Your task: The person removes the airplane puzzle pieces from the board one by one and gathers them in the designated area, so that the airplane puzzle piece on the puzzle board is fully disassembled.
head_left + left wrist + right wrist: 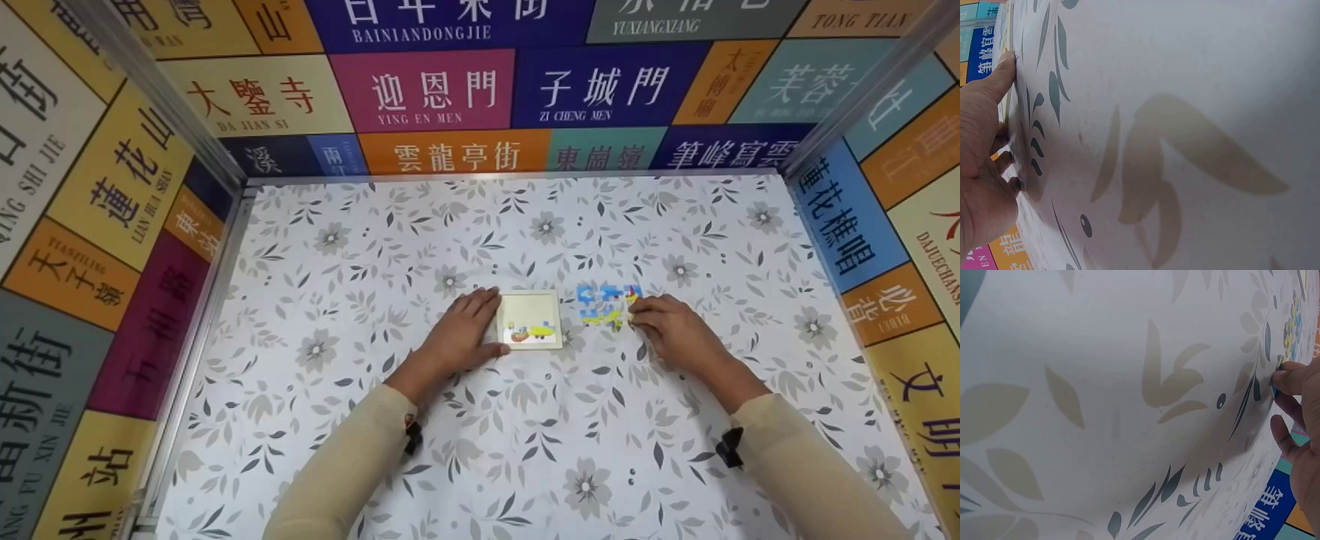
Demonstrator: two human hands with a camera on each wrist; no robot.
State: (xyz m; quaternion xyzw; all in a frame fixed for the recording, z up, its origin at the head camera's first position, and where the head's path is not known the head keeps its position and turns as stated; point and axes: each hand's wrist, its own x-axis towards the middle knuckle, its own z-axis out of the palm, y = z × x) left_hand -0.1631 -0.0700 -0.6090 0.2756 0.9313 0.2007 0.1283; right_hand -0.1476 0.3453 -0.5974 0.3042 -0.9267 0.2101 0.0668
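Note:
A small pale puzzle tray point(559, 319) lies on the patterned table, its lower part filled with joined picture pieces point(538, 331). My left hand point(459, 330) holds the tray by its left side, with the thumb at the lower corner and fingers along the upper left edge. In the left wrist view the thumb point(1002, 79) presses against the tray's edge. To the right of the tray is a cluster of blue and yellow jigsaw pieces point(598, 300). At its right side my right hand point(681, 330) pinches a jigsaw piece point(1275, 385) between thumb and fingertips, low over the table.
A white tabletop point(450, 225) with grey flowers and leaves spreads around both hands. Colourful panels with large lettering point(424, 90) stand behind it, and more lettered panels point(112, 202) rise at the sides. A dark band point(729, 448) sits on the right sleeve.

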